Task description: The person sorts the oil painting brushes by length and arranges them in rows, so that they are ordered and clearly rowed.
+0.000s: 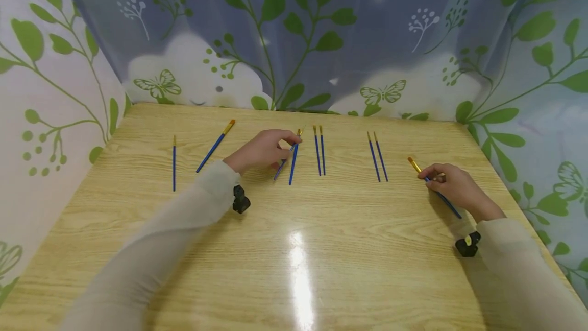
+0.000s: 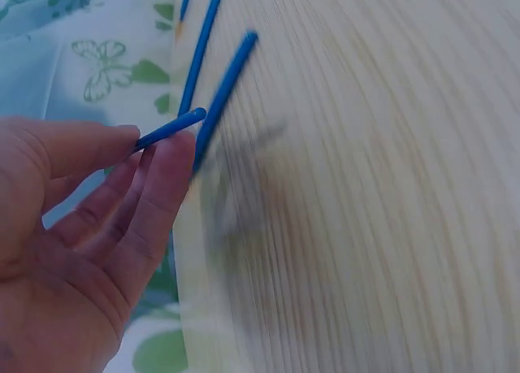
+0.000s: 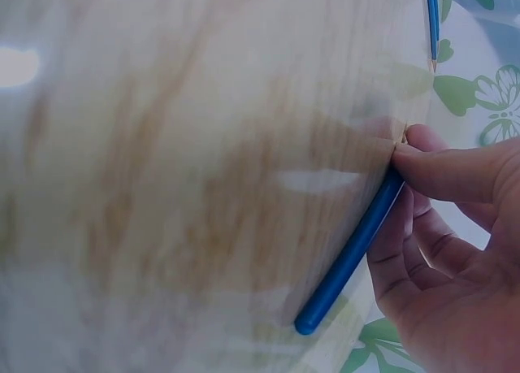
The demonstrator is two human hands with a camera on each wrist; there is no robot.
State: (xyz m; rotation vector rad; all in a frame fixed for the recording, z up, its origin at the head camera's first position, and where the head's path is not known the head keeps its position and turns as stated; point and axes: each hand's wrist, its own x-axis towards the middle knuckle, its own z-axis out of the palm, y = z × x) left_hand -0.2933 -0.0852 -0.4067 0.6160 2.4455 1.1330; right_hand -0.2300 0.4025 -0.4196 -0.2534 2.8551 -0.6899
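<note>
Over the table (image 1: 229,275), the left hand (image 1: 263,150) pinched a skinny brush (image 2: 175,127) at a slant. Another blue-handled brush (image 1: 293,167) lay just right, long axis mostly pointing away, way closer to that hand; the right hand (image 1: 456,185) pinched a fatter brush (image 3: 345,263).

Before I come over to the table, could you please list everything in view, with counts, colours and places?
Held paintbrushes: 2, blue handles, one in the left hand, one in the right hand
Lying paintbrushes: 7, blue handles, on the table: a thin one far left, a wider one beside it, one by the left hand, a near pair right of that, a far pair further right
Table: 1, light wood-grain, below
Patterned cloth: number of pieces unclear, blue-grey, white and green, behind and both sides
Black devices: 2, black, at the wrists
Sleeves: 2, pale, on the arms
Hands: 2, over the table
</note>
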